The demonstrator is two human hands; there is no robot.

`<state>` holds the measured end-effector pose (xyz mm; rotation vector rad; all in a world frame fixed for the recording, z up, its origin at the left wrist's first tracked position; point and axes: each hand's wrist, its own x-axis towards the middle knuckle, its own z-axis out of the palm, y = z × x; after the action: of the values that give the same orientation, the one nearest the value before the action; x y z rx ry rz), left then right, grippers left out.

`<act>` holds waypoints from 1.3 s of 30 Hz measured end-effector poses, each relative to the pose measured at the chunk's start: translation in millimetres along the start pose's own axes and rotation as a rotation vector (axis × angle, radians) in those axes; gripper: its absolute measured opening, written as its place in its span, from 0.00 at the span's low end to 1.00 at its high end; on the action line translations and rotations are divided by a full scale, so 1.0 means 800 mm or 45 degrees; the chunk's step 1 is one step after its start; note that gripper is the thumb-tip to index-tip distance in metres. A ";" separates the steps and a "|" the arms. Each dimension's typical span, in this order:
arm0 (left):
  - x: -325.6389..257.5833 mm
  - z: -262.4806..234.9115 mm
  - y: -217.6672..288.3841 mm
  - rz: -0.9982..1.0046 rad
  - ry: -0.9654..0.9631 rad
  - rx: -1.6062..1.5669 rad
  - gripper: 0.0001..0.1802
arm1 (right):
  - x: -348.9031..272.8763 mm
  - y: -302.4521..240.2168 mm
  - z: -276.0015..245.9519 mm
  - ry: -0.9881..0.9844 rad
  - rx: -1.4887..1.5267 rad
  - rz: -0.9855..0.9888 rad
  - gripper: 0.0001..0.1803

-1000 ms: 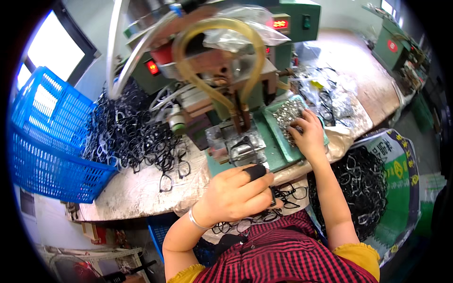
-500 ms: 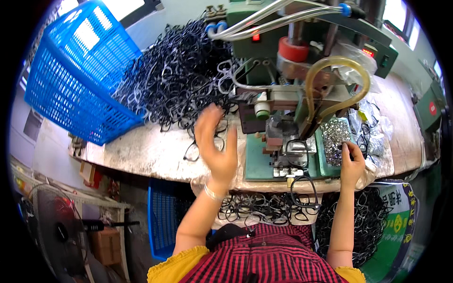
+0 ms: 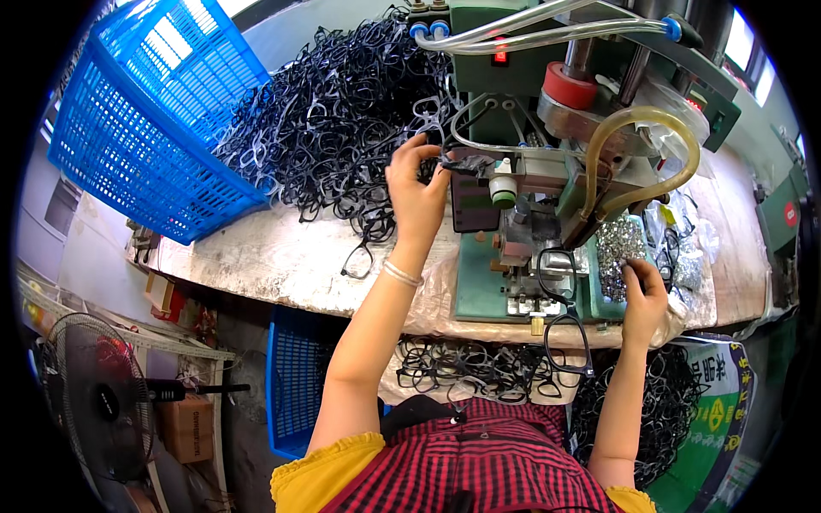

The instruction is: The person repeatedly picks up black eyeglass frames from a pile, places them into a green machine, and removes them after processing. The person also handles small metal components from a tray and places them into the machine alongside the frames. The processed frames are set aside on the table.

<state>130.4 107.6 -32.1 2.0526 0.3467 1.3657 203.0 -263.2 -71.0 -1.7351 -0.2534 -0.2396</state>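
Observation:
My left hand (image 3: 416,186) reaches to the left side of the green press (image 3: 479,77). Its thumb and fingers are bent round the end of a black, crumpled-looking piece (image 3: 470,163) at the machine; what this is does not show clearly. My right hand (image 3: 646,295) is at the right edge of a green tray (image 3: 592,286) full of small shiny metal parts (image 3: 620,248). Thumb and fingertips are pinched together there, and anything between them is too small to see. A black eyeglass frame (image 3: 588,342) hangs from the fixture at the press's front, apart from both hands.
A big heap of dark eyeglass frames (image 3: 333,120) covers the bench's back left, beside a tilted blue basket (image 3: 145,128). More frames (image 3: 479,363) lie along my lap. A yellowish hose (image 3: 641,115) loops over the tray. A fan (image 3: 103,393) stands lower left.
My left hand has gone from spread fingers over the bench, forward and right to the black piece, and its fingers have closed. My right hand stays at the tray. The view has shifted slightly.

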 end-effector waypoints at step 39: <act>-0.051 -0.080 0.227 1.121 -0.834 -0.301 0.20 | -0.026 -0.150 0.071 -0.347 0.162 -0.300 0.21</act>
<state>32.9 -29.4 69.9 2.3755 -1.0498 0.9758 148.1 -187.4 25.3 -1.6088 -0.6608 -0.1528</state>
